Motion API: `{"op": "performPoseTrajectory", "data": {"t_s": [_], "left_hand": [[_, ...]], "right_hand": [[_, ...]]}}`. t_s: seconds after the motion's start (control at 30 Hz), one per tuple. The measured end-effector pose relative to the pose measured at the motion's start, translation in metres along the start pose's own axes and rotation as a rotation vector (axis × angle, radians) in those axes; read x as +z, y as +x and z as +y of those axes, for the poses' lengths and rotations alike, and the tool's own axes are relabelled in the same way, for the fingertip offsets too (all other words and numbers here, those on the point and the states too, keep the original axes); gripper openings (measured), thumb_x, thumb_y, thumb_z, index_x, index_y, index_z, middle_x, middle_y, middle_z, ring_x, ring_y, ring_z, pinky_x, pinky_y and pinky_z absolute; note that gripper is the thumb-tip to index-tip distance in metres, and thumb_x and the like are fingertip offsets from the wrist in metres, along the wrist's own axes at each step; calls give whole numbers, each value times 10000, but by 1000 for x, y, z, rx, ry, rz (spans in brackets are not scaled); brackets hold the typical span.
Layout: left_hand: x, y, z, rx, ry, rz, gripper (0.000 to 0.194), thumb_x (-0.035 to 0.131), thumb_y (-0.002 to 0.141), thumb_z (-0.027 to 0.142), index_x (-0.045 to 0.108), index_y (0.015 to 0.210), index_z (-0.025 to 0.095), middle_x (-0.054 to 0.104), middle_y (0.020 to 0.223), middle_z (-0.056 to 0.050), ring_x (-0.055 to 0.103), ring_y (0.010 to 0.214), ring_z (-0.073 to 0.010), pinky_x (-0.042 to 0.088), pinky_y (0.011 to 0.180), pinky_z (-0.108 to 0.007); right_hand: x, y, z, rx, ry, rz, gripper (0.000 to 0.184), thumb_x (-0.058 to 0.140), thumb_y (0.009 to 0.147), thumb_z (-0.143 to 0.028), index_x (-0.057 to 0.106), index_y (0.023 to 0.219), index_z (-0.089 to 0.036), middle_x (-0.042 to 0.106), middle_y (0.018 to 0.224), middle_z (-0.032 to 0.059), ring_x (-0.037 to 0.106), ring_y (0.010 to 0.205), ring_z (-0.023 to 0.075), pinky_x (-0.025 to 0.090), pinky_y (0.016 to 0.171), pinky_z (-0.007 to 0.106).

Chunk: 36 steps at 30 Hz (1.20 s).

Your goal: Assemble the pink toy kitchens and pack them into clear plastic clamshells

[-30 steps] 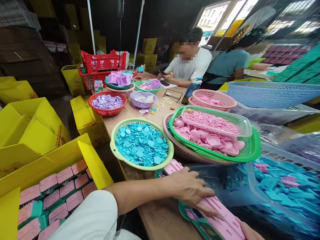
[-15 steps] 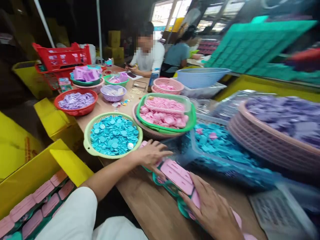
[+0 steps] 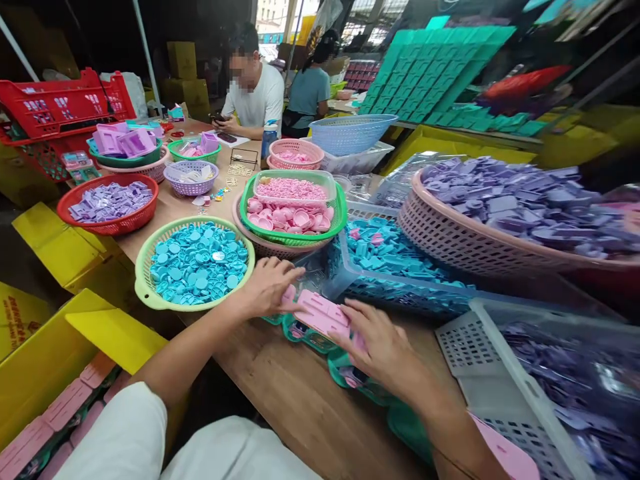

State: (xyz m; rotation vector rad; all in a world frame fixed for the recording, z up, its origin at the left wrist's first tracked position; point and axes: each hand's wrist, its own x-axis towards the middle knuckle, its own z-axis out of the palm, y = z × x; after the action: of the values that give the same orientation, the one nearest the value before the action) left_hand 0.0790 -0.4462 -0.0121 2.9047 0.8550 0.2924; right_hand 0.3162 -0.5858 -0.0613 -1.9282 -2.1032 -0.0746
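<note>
A row of pink-topped teal plastic cases (image 3: 323, 315) lies along the near side of the table. My left hand (image 3: 270, 285) grips a case toward the far end of the row, its fingers over the top. Around another case nearer to me, my right hand (image 3: 383, 343) is closed, thumb on the near side and fingers across the top. Parts of the cases are hidden under both hands. Beside my left hand is a light green basket (image 3: 141, 272) full of turquoise round caps (image 3: 200, 263).
Pink parts fill a green basket (image 3: 343, 213) beyond my hands. At right stand a blue crate (image 3: 345, 267), a pink basket (image 3: 425, 230) of purple parts and a white crate (image 3: 467, 353). A yellow box (image 3: 45, 353) holds pink-topped cases. Two people sit farther back.
My view has swung right, so the scene sits farther left. Both hands stay on the row; my right hand has moved up the row, closer to my left hand.
</note>
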Motion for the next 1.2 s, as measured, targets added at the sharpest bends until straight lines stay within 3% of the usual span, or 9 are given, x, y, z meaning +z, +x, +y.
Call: {"op": "performPoseTrajectory", "data": {"t_s": [0.2, 0.37, 0.5, 0.63, 0.77, 0.9, 1.0, 1.13, 1.2], "left_hand": [[-59, 52, -39, -375, 155, 73, 296, 511, 948, 241, 714, 1139, 139, 662, 1139, -158, 585, 1127, -300, 478, 916, -376], [-64, 108, -75, -424, 93, 4, 291, 644, 825, 155, 760, 1089, 186, 693, 1138, -122, 621, 1122, -275, 485, 944, -319], [-56, 118, -83, -422, 89, -15, 194, 674, 783, 146, 784, 940, 173, 706, 1068, -117, 652, 1052, -268, 499, 910, -310], [-50, 118, -79, -441, -46, 117, 210, 639, 858, 228, 756, 1006, 134, 698, 1105, -139, 656, 1036, -258, 494, 908, -321], [-45, 126, -66, -597, -687, 177, 320, 551, 963, 380, 703, 865, 115, 709, 762, -89, 673, 735, -186, 510, 704, -259], [-46, 131, -58, -685, -1190, 163, 314, 558, 974, 383, 669, 847, 118, 683, 674, -63, 650, 602, -138, 486, 584, -213], [-47, 126, -65, -713, -1176, 233, 136, 651, 893, 214, 660, 811, 106, 658, 649, -38, 624, 573, -105, 467, 565, -185], [-44, 118, -82, -755, -1084, 338, 89, 601, 865, 128, 644, 787, 117, 638, 664, -13, 591, 549, -93, 459, 581, -198], [-43, 119, -88, -764, -1014, 387, 85, 589, 847, 103, 636, 783, 135, 619, 663, 3, 581, 570, -97, 467, 628, -208]], "right_hand": [[-51, 144, -20, -115, 88, 111, 324, 497, 955, -266, 687, 1196, -162, 655, 1184, 153, 588, 1134, 292, 475, 999, 421], [-39, 238, -28, 53, 105, -60, 177, 636, 808, -90, 753, 933, -136, 683, 1059, 158, 588, 1107, 304, 463, 968, 415], [-29, 251, -14, 79, 186, -84, 68, 697, 748, -75, 701, 759, -142, 682, 781, 74, 631, 909, 226, 478, 874, 336], [-34, 245, 0, 114, 340, -78, 95, 664, 845, -180, 648, 926, -132, 673, 739, 23, 609, 698, 131, 495, 711, 247], [-38, 240, -1, 174, 830, -57, 288, 665, 848, -232, 548, 1100, -155, 642, 698, -14, 590, 596, 121, 506, 597, 242], [-37, 237, -8, -34, 1033, -25, 425, 744, 756, -298, 521, 1102, -190, 689, 789, 0, 642, 698, 144, 544, 660, 269], [-43, 248, -2, -165, 956, -41, 373, 701, 776, -294, 571, 1105, -175, 732, 922, 56, 674, 818, 170, 560, 759, 311], [-54, 284, 11, -45, 560, 199, 197, 569, 826, -168, 691, 975, -130, 732, 989, 88, 656, 892, 182, 523, 873, 348], [-58, 298, 11, -19, 393, 143, 202, 555, 825, -134, 723, 937, -119, 730, 934, 75, 641, 872, 180, 503, 866, 329]]}}
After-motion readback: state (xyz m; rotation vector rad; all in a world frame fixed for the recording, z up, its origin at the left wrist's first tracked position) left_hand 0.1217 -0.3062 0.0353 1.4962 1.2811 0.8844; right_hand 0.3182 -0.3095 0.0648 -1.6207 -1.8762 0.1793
